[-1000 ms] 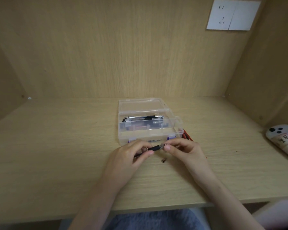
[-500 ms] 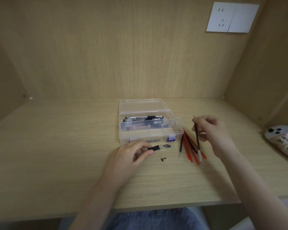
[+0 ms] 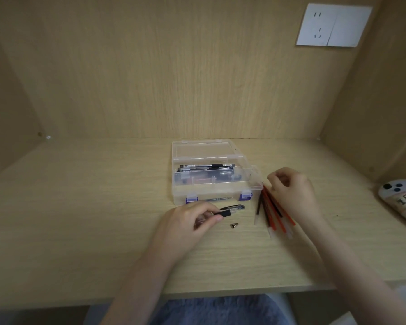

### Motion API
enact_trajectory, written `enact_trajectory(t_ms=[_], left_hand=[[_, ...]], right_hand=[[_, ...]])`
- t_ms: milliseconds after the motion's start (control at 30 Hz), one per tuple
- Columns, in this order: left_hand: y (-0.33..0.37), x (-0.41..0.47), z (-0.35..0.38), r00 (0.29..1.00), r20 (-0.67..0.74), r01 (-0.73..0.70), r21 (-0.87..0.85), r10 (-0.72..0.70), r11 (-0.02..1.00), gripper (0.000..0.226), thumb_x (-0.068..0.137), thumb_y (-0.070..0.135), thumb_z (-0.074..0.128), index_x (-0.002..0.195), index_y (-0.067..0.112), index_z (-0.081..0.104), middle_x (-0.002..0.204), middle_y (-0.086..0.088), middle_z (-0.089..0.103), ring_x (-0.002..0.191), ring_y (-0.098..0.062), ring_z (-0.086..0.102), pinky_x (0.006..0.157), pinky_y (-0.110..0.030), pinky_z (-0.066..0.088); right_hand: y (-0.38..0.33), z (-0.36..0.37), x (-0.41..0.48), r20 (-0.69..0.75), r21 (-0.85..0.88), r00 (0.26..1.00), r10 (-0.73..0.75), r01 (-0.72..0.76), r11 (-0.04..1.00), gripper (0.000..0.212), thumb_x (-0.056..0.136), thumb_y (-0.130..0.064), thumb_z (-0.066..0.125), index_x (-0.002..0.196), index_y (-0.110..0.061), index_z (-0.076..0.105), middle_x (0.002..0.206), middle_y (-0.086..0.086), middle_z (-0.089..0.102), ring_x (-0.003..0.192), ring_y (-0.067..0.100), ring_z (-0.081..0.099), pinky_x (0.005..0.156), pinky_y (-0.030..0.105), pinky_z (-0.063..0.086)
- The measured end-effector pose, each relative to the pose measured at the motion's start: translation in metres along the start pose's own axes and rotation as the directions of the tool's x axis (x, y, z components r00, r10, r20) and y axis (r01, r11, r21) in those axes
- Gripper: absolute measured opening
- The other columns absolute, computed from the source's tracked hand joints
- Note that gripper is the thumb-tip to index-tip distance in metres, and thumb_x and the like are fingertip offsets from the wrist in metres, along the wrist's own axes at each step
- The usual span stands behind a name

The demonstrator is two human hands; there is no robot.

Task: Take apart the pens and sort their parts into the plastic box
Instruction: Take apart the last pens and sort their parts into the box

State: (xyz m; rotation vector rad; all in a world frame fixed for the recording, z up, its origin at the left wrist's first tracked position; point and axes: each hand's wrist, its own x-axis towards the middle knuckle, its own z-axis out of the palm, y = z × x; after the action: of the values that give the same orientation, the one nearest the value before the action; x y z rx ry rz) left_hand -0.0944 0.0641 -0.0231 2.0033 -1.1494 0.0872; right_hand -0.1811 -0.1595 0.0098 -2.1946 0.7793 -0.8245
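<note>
Now, left hand (image 3: pixel 188 221): is pinching a pen barrel (image 3: pixel 225 212) between thumb and curled fingers, just in front of the box; the barrel's black grip and clear end are sticking out to the right of the fingers.
Right hand (image 3: pixel 291 193): is hovering over the far ends of the refills beside the box's right front corner, fingers curled inward; I cannot tell whether it is pinching a refill or merely touching the pile.
Refills (image 3: pixel 271 214): are lying in a loose fan on the surface, red ones and black ones mixed, their pale ends pointing toward the person, outside the box and to its right.
Metal tip (image 3: pixel 233 225): is lying alone on the surface, a small cone just in front of the barrel and apart from the left hand.
Plastic box (image 3: pixel 211 195): is sitting open at the middle of the surface, clear-walled and divided into compartments.
Lid (image 3: pixel 203 150): is lying flat behind the box.
Latches (image 3: pixel 192 199): are showing purple on the front wall, one near each corner.
Pens (image 3: pixel 206 167): are lying lengthwise in the rear compartment; the contents of the nearer compartments are blurring behind the wall.
Surface (image 3: pixel 80 219): is showing light wood grain, as are the panels around it.
Controller (image 3: pixel 401 200): is resting at the far right edge, white with dark buttons and a handwritten label.
Wall socket (image 3: pixel 334 25): is sitting high on the back panel, right of centre.
</note>
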Motion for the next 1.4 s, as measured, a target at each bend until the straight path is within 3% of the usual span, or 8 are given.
enact_trajectory(t_ms=[100,200,400,600,800,900,1133,1400], left_hand=[[-0.001,0.0,0.0,1.0,0.016,-0.003,0.005,0.003,1.0,0.015,0.082,0.047,0.06,0.09,0.035,0.065,0.076,0.026,0.06,0.075,0.004,0.059,0.066,-0.019,0.047],[-0.001,0.001,0.0,1.0,0.023,-0.008,0.0,0.008,1.0,0.019,0.081,0.049,0.059,0.09,0.034,0.065,0.074,0.025,0.061,0.073,0.004,0.059,0.064,-0.015,0.044],[-0.002,-0.001,-0.001,1.0,0.009,-0.01,-0.001,0.01,1.0,0.015,0.082,0.046,0.061,0.09,0.034,0.065,0.071,0.029,0.057,0.07,0.006,0.057,0.061,-0.011,0.04],[-0.002,0.0,0.0,1.0,0.021,-0.011,0.007,0.011,1.0,0.011,0.083,0.043,0.063,0.091,0.035,0.065,0.069,0.029,0.057,0.069,0.006,0.057,0.061,-0.013,0.04],[-0.001,0.001,0.0,1.0,0.026,0.009,-0.015,-0.008,1.0,0.009,0.083,0.04,0.064,0.089,0.034,0.066,0.067,0.027,0.056,0.069,0.006,0.056,0.061,-0.008,0.036],[-0.001,0.0,0.0,0.999,0.03,0.022,-0.009,-0.021,1.0,0.01,0.083,0.042,0.062,0.09,0.035,0.066,0.067,0.027,0.057,0.071,0.003,0.058,0.062,-0.012,0.04],[-0.001,0.001,0.0,0.998,-0.007,0.056,-0.047,-0.056,0.997,0.008,0.084,0.04,0.062,0.089,0.034,0.065,0.073,0.023,0.061,0.072,0.002,0.059,0.065,-0.022,0.047],[0.001,-0.001,-0.002,0.996,-0.038,0.082,-0.084,-0.085,0.993,0.006,0.089,0.038,0.052,0.095,0.038,0.051,0.073,0.019,0.063,0.069,0.0,0.06,0.066,-0.033,0.052]], right_hand=[[-0.016,0.002,0.002,0.056,0.042,0.978,-0.199,0.197,0.98,0.01,0.09,-0.019,0.056,0.089,-0.018,0.066,0.081,-0.007,0.064,0.077,0.004,0.053,0.062,0.007,0.037],[-0.033,0.016,0.006,0.363,0.024,0.876,-0.317,0.331,0.943,0.021,0.093,-0.035,0.052,0.097,-0.022,0.068,0.089,-0.007,0.063,0.09,0.009,0.049,0.079,0.021,0.039],[-0.056,0.047,0.012,0.694,-0.261,0.714,-0.092,0.369,0.892,0.042,0.095,-0.053,0.036,0.082,-0.016,0.054,0.085,0.001,0.05,0.102,0.02,0.044,0.083,0.033,0.036],[-0.056,0.047,0.01,0.725,-0.322,0.688,-0.02,0.364,0.874,0.053,0.094,-0.057,0.032,0.102,-0.011,0.057,0.103,0.008,0.051,0.119,0.024,0.036,0.086,0.034,0.029],[-0.053,0.049,0.012,0.738,-0.331,0.673,-0.033,0.406,0.852,0.047,0.093,-0.056,0.033,0.069,-0.021,0.051,0.084,-0.002,0.049,0.111,0.021,0.035,0.09,0.034,0.03],[-0.046,0.046,0.015,0.704,-0.164,0.701,-0.112,0.314,0.935,0.041,0.091,-0.047,0.052,0.09,-0.008,0.065,0.087,0.005,0.061,0.09,0.015,0.048,0.076,0.03,0.038],[-0.041,0.027,0.009,0.448,0.206,0.87,-0.206,0.124,0.971,0.002,0.081,-0.018,0.071,0.081,-0.016,0.07,0.075,-0.006,0.064,0.062,-0.005,0.052,0.063,0.01,0.041],[-0.043,0.002,-0.005,0.29,0.683,0.947,-0.141,-0.102,0.723,0.016,0.085,-0.018,0.063,0.094,-0.006,0.069,0.067,-0.004,0.064,0.061,0.006,0.053,0.064,0.014,0.047]])
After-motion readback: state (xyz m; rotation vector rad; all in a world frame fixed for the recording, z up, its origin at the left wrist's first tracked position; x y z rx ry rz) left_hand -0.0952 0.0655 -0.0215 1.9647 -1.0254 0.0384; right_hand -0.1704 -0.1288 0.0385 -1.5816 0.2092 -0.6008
